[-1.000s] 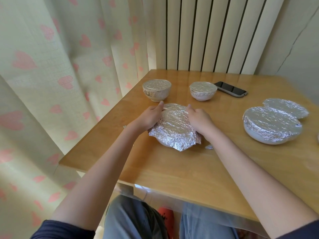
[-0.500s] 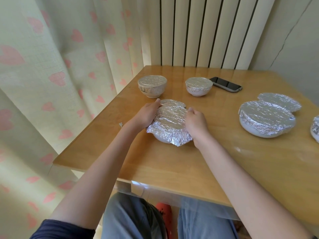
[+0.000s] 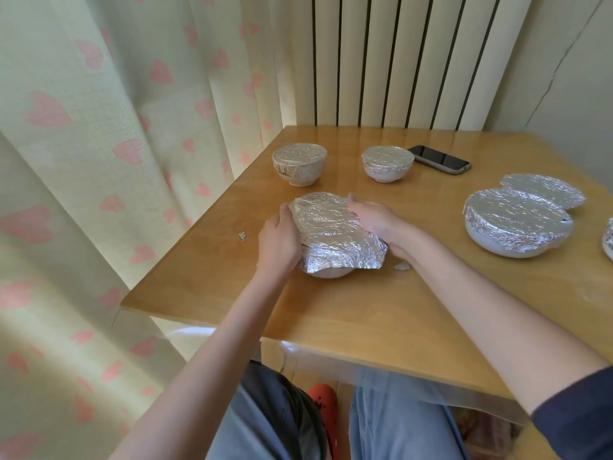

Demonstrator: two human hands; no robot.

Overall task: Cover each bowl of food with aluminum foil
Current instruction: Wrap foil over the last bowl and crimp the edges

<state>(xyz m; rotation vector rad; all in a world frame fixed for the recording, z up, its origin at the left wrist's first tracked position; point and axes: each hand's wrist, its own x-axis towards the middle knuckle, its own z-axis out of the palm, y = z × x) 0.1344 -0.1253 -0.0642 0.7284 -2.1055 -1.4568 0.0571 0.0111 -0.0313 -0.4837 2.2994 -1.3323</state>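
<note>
Fingers [image 3: 285, 210] pressing foil [image 3: 335, 234], five covered bowls

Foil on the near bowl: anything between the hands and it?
No. The left hand and right hand already touch the foil on opposite sides of the near bowl; nothing lies between.

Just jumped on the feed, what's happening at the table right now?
A person is wrapping crinkled aluminum foil over a white bowl near the front of the wooden table. The left hand and right hand press the foil down against the bowl's sides; its front edge flares loose. Two small foil-covered bowls stand behind, a larger covered dish to the right, beside a dark phone.
</note>
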